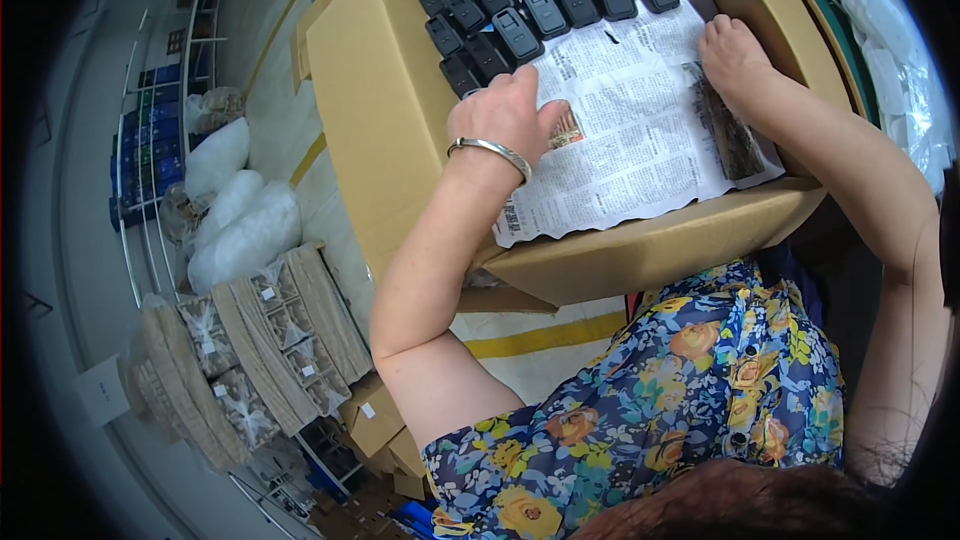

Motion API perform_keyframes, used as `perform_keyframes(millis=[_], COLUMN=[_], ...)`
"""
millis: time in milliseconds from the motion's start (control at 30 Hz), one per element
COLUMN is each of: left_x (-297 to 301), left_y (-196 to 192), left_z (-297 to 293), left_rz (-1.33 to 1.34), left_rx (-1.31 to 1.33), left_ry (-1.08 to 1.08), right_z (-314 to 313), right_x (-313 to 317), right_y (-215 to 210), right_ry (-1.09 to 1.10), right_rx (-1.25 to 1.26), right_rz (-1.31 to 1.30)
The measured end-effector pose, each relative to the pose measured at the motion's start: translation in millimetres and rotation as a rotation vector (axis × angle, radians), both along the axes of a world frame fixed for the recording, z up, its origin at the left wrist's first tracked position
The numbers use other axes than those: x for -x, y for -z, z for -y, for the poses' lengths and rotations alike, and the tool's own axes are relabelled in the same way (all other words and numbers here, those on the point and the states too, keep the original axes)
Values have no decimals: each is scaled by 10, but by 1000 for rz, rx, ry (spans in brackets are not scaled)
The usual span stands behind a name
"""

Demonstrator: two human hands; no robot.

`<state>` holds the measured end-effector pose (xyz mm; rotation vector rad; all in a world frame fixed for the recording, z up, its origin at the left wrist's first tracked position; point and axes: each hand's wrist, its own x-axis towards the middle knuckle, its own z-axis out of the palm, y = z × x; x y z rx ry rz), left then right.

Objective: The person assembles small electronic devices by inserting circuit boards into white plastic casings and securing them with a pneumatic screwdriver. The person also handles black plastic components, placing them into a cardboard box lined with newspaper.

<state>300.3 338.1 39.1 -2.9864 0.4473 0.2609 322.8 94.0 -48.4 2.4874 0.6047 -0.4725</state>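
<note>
Probably newspaper [635,145] pads the black parts [544,12]; your left hand [498,117] and right hand [737,58] are over it, fingers bent, grip unclear.

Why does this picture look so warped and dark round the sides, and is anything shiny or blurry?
In the head view, the rim falls to black and the carton's edges bow, as a fisheye lens would do; in the head view, glare whitens the plastic; in the head view, the newspaper looks fairly sharp, the hair softer.
</note>
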Motion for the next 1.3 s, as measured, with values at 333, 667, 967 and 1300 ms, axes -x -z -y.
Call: perform_keyframes(millis=[333,667,967,1300], left_x=[-3,-25,-97,-87], left_y=[-161,26,-53,-8], left_z=[-769,-884,-798,-756], left_rz=[401,410,432,440], left_rx=[296,412,426,449], left_ry=[-128,-150,-76,-52], right_z=[7,57,-1353,-1216], right_x=[52,-111,12,-29], right_y=[222,-647,-483,-308], right_ry=[23,248,208,-168], right_rx=[-69,-857,-1337,-1042], right_rz=[158,-128,-136,-204])
